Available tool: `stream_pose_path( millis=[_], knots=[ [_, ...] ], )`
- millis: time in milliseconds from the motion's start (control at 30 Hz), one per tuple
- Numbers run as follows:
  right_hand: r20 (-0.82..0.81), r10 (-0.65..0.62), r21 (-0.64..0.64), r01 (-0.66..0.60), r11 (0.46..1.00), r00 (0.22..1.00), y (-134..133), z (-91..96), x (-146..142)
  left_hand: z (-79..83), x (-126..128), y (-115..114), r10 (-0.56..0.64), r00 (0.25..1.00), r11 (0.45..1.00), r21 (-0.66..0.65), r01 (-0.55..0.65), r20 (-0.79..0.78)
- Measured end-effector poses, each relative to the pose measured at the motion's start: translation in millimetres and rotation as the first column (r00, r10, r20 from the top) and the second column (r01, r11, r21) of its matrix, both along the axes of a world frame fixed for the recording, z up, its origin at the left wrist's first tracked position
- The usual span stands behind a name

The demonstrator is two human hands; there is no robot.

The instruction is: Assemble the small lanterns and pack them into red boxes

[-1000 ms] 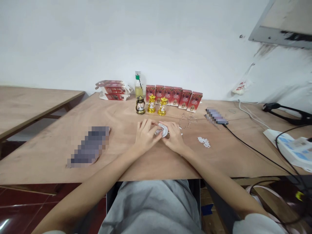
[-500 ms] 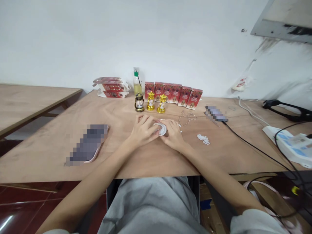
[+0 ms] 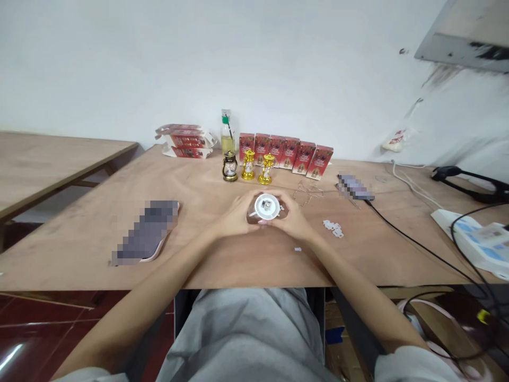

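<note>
My left hand [image 3: 234, 217] and my right hand [image 3: 294, 220] both wrap around a small lantern [image 3: 266, 208] at the middle of the wooden table [image 3: 207, 249]. The lantern is tipped so its round white base faces me. Fingers of both hands are curled about it. Behind it stand a dark lantern [image 3: 229, 167] and two gold lanterns [image 3: 257, 167]. A tiny white piece [image 3: 297, 249] lies on the table near my right wrist.
A row of red boxes [image 3: 288, 154] lines the wall, with flattened boxes [image 3: 185, 144] and a bottle [image 3: 226, 135] to their left. Wire handles [image 3: 307, 193] and small white parts [image 3: 333, 228] lie right of my hands. Cables [image 3: 413, 241] and a white device [image 3: 475, 239] occupy the right side.
Both hands lifted the lantern off the table and turned it, so its white base now faces me. A small white piece now lies near my right wrist.
</note>
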State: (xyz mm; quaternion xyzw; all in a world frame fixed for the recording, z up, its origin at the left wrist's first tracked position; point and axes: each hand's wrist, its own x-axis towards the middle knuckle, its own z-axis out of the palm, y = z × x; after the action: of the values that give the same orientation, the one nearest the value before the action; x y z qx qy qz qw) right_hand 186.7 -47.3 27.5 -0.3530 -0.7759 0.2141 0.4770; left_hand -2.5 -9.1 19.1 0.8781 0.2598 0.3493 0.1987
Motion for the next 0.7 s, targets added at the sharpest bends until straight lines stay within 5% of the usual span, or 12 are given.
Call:
stream_pose_path(
  millis=[167,267,400,500,700],
  knots=[
    [-0.149,0.134,-0.03,-0.14,0.99,0.98,8,-5.9,2,-6.5,8,-1,0.071,0.992,0.997,-0.013,-0.07,0.104],
    [-0.191,-0.007,-0.047,-0.002,0.999,0.982,17,-6.8,15,-4.6,6,0,0.177,0.968,0.983,0.013,-0.182,0.179],
    [0.136,-0.285,-0.126,0.301,0.945,0.949,28,-9.8,33,-3.0,6,1,0.229,0.941,0.968,0.048,-0.248,0.25],
    [0.333,-0.295,-0.207,0.374,0.904,0.896,33,-15.4,37,-4.2,7,1,0.182,0.946,0.973,0.091,-0.213,0.27],
    [0.411,-0.314,-0.204,0.422,0.884,0.856,36,-23.1,33,-7.3,7,2,0.141,0.955,0.974,0.134,-0.181,0.262]
  ],
)
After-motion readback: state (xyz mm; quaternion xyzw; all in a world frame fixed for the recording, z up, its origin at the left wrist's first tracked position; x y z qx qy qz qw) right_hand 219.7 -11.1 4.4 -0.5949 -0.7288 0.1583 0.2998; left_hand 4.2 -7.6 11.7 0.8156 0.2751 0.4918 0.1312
